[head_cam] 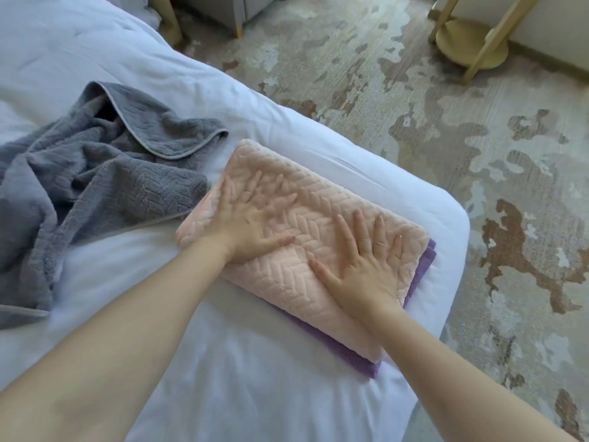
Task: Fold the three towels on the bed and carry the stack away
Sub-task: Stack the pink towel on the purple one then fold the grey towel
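Crumpled and unfolded at the left of the bed (242,362) — the grey towel (95,173), seemingly the last to fold. Pressed flat with fingers spread, left hand (251,218) and right hand (366,269), on the folded pink towel (318,199) stacked over the folded purple towel (363,366) near the bed's corner. Probably two of three done — carrying away not yet begun.

Room round stack

Bare bed sheet (239,362) free at btm centre & top left. Crumpled grey towel (111,173) blocks left side, up against pink towel (318,215). Its top taken by left hand (251,218) & right hand (366,263), both flat. Right: purple towel (360,362) edge, then open floor (478,154).
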Demonstrator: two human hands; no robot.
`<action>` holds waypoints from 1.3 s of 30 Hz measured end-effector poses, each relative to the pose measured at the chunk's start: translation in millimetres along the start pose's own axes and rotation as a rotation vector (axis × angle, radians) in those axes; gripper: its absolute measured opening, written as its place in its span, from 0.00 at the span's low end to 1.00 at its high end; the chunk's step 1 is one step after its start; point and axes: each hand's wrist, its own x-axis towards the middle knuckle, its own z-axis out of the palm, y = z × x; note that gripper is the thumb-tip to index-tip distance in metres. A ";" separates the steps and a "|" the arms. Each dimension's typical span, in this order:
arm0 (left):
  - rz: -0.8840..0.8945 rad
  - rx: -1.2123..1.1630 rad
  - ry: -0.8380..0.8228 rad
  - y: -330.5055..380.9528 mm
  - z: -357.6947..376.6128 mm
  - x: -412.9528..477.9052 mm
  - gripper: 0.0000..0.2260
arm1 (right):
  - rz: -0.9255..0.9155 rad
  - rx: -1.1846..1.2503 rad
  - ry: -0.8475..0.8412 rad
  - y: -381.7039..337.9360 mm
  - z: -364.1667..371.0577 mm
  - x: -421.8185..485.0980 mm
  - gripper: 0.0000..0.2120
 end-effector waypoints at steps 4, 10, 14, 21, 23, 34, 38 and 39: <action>-0.133 -0.201 0.488 -33.6 -41.0 -58.4 0.22 | -0.169 0.069 0.087 -37.9 -41.2 15.9 0.30; -0.810 -0.148 0.517 -144.3 -34.4 -178.7 0.23 | -0.461 0.185 -0.055 -165.4 -33.6 62.6 0.18; -1.172 -0.187 0.055 -194.2 6.8 -253.0 0.45 | -0.634 0.132 -0.095 -240.3 8.6 83.2 0.21; -1.061 -0.070 0.034 -220.8 70.9 -310.8 0.21 | -0.811 -0.046 -0.182 -306.1 81.3 82.2 0.25; -0.992 0.005 0.235 -220.5 66.1 -314.5 0.08 | -0.839 -0.015 -0.194 -315.9 88.5 71.4 0.26; -0.784 -0.327 0.753 -195.3 -129.9 -317.1 0.05 | -1.012 0.673 -0.374 -409.8 -43.3 10.8 0.27; -0.741 -0.408 0.777 -176.9 -222.5 -338.5 0.02 | -1.062 0.676 -0.297 -431.9 -128.7 -14.2 0.11; -0.716 -0.419 0.783 -169.5 -244.3 -345.5 0.04 | -1.062 0.707 -0.251 -434.1 -149.6 -19.0 0.07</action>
